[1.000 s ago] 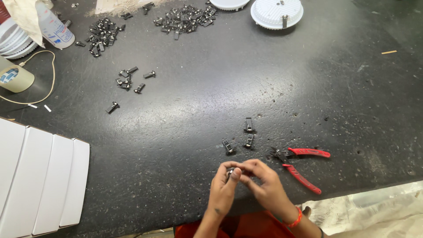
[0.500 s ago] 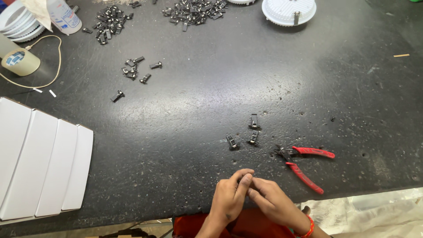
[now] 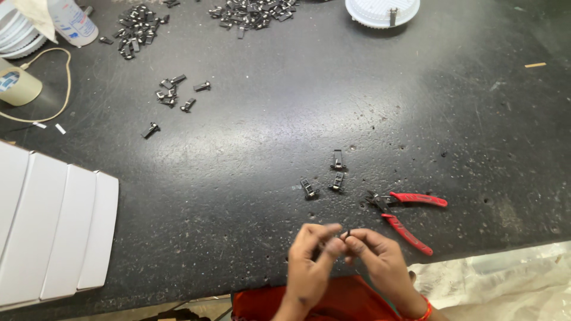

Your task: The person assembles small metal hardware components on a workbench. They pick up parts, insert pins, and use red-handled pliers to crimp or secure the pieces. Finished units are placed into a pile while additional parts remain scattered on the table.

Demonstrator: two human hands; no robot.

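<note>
Left hand [image 3: 309, 261] and right hand [image 3: 375, 258] meet fingertip to fingertip at the table [image 3: 267, 154] edge, both pinched narrow on one small dark clip [image 3: 346, 236] held between them. Three clips [image 3: 324, 178] lie just beyond the hands. Red pliers [image 3: 407, 214] lie open, right of the right hand.
</note>
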